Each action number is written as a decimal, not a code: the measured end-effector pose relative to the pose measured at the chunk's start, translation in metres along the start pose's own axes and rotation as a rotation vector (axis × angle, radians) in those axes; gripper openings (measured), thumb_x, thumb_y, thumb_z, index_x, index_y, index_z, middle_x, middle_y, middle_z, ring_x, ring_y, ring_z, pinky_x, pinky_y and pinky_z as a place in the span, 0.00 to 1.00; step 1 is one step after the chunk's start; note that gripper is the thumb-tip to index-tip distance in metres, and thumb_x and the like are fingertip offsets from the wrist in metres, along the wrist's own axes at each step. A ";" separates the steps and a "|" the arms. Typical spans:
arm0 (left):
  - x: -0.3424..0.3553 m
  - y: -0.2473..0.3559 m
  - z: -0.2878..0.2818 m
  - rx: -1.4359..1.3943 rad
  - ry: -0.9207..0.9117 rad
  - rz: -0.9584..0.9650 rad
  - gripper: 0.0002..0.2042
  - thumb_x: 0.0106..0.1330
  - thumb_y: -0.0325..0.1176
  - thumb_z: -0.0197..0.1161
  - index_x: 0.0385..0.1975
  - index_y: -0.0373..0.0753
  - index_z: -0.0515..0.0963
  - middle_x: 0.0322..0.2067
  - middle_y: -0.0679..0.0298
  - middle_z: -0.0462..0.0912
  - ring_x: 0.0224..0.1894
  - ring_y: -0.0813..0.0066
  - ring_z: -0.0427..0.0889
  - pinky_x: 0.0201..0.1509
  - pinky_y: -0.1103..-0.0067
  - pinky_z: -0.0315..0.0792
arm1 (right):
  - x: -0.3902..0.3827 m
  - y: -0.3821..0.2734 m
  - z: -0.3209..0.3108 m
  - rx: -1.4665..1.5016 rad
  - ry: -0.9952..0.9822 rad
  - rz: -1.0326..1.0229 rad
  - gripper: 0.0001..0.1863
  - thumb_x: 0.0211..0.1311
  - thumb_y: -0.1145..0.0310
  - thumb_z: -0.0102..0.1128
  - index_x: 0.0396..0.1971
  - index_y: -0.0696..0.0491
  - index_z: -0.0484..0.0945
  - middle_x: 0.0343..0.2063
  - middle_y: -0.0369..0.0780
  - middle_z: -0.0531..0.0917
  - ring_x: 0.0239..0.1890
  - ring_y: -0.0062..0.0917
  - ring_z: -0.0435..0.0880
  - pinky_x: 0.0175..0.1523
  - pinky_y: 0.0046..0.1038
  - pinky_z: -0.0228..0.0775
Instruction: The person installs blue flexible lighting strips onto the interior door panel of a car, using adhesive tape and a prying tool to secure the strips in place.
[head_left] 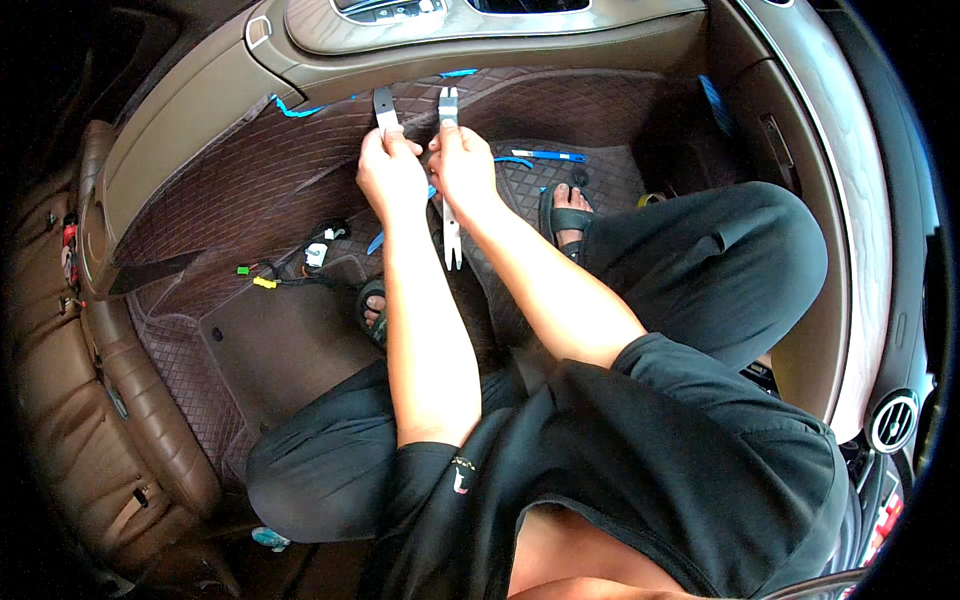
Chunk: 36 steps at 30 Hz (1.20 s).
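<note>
at the upper centre of the frame, the left hand [388,168] pinches a flat metal pry blade [384,105] with its tip toward the top edge. just right of it, the right hand [464,165] grips a fork-ended metal pry bar [453,250], its lower end near mid-frame. a blue-and-white pen-shaped tool [548,155] lies farther right, on the quilted floor mat [610,180].

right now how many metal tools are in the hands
2: a flat tool in the left hand, and a fork-ended tool in the right hand.

Downward fisheye view, head-worn
</note>
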<state>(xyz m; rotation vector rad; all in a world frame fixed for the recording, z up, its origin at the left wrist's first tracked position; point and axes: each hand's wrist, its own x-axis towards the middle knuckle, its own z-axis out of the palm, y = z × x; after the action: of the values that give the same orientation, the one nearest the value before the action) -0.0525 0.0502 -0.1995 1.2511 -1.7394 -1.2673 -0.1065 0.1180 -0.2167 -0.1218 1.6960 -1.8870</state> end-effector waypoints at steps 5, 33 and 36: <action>-0.045 -0.024 0.023 0.171 0.042 -0.015 0.13 0.72 0.39 0.57 0.39 0.33 0.80 0.34 0.44 0.85 0.39 0.43 0.85 0.42 0.59 0.76 | 0.010 0.015 -0.013 -0.026 0.160 -0.120 0.20 0.78 0.58 0.48 0.27 0.55 0.74 0.15 0.33 0.72 0.14 0.16 0.65 0.19 0.23 0.59; -0.007 0.021 0.039 -0.084 -0.085 -0.105 0.12 0.74 0.33 0.56 0.34 0.30 0.81 0.27 0.59 0.88 0.22 0.70 0.85 0.28 0.73 0.76 | 0.023 0.014 -0.026 -0.044 0.152 -0.186 0.20 0.77 0.60 0.47 0.27 0.58 0.76 0.18 0.37 0.79 0.20 0.20 0.75 0.27 0.29 0.68; 0.003 -0.004 0.043 0.017 -0.026 0.107 0.11 0.73 0.34 0.58 0.31 0.34 0.82 0.24 0.60 0.87 0.27 0.66 0.87 0.36 0.70 0.78 | 0.021 0.018 -0.027 -0.164 0.140 -0.211 0.21 0.77 0.59 0.48 0.26 0.58 0.77 0.18 0.41 0.80 0.22 0.25 0.80 0.30 0.33 0.72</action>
<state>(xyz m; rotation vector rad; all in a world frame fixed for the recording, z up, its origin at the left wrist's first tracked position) -0.0902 0.0608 -0.2173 1.1393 -1.8146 -1.2143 -0.1285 0.1313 -0.2451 -0.2479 2.0014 -1.9424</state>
